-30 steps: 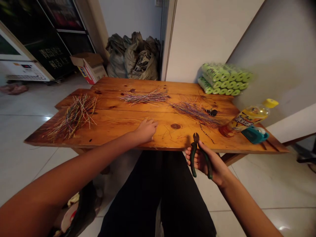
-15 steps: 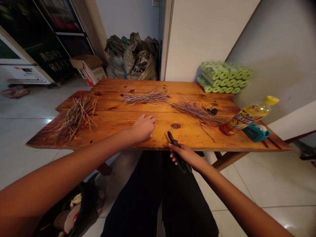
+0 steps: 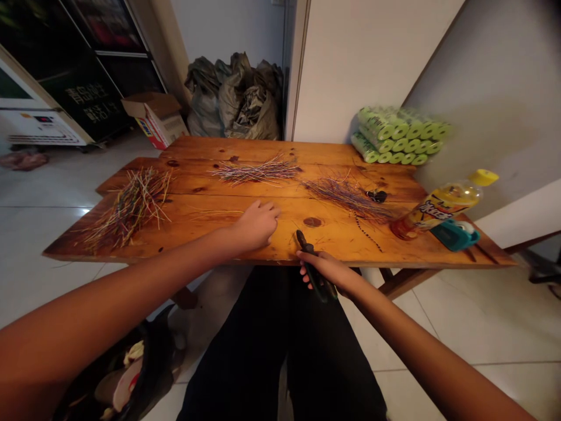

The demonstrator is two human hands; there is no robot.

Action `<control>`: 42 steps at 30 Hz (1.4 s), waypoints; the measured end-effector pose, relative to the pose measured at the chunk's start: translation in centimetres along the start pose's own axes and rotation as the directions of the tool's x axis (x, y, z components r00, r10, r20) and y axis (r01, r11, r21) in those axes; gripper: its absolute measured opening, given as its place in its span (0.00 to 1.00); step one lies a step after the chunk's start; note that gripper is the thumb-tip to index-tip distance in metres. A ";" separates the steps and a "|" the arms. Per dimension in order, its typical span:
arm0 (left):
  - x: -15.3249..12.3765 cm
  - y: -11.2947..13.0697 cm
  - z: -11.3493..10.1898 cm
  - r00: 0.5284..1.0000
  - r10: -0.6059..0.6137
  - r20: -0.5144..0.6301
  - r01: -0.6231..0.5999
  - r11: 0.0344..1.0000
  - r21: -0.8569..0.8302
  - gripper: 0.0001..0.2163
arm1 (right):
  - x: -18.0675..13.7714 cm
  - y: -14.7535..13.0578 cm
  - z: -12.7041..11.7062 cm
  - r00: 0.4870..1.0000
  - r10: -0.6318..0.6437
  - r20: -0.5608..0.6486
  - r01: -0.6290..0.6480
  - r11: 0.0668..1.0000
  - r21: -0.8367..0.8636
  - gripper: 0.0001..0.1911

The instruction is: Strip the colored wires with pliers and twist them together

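My left hand (image 3: 258, 225) rests on the wooden table (image 3: 245, 251) near its front edge. Its fingers are curled down and closed; whatever they may pinch is hidden. Thin wires (image 3: 214, 211) lie on the boards just left of it. In my right hand (image 3: 322, 266) is a pair of dark pliers (image 3: 302, 241), jaws pointing up over the table's front edge. Beyond the hands are a pile of thin wires (image 3: 258, 172) in the middle, another wire pile (image 3: 344, 196) to the right and a colourful wire bundle (image 3: 131, 207) at the left.
At the right stand a yellow-capped drink bottle (image 3: 433, 210) and a teal tape dispenser (image 3: 456, 235). Green rolls (image 3: 397, 137) are stacked at the back right. A small black object (image 3: 376, 196) lies near the right pile. Below left is a lined bin (image 3: 153, 362).
The view has shifted slightly. My left hand stays at about the same spot on the table, and my right hand still grips the pliers.
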State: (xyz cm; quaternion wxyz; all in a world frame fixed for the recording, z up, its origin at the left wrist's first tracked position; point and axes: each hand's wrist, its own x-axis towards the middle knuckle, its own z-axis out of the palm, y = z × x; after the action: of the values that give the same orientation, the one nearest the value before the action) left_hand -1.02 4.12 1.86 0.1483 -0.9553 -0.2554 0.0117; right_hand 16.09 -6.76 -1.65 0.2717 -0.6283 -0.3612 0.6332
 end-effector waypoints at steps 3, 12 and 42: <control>0.0 0.1 -0.1 1.000 0.013 -0.001 -0.013 1.000 -0.003 0.06 | 0.2 0.1 -0.1 1.000 -0.002 -0.005 0.002 1.000 0.011 0.15; 0.0 -0.1 -0.5 1.000 0.030 -0.003 -0.030 0.999 0.037 0.05 | 0.1 -0.2 0.0 1.000 -0.007 -0.021 0.007 1.000 0.005 0.10; 0.2 -0.6 -0.4 0.999 0.031 -0.037 -0.028 0.998 0.058 0.05 | 0.1 -0.7 -0.3 0.999 -0.032 0.009 0.033 0.999 -0.006 0.12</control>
State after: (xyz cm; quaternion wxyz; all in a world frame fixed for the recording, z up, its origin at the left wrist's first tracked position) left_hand -1.09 4.64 2.38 0.1801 -0.9544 -0.2380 0.0032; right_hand 16.35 -6.22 -1.13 0.2785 -0.6202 -0.3744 0.6305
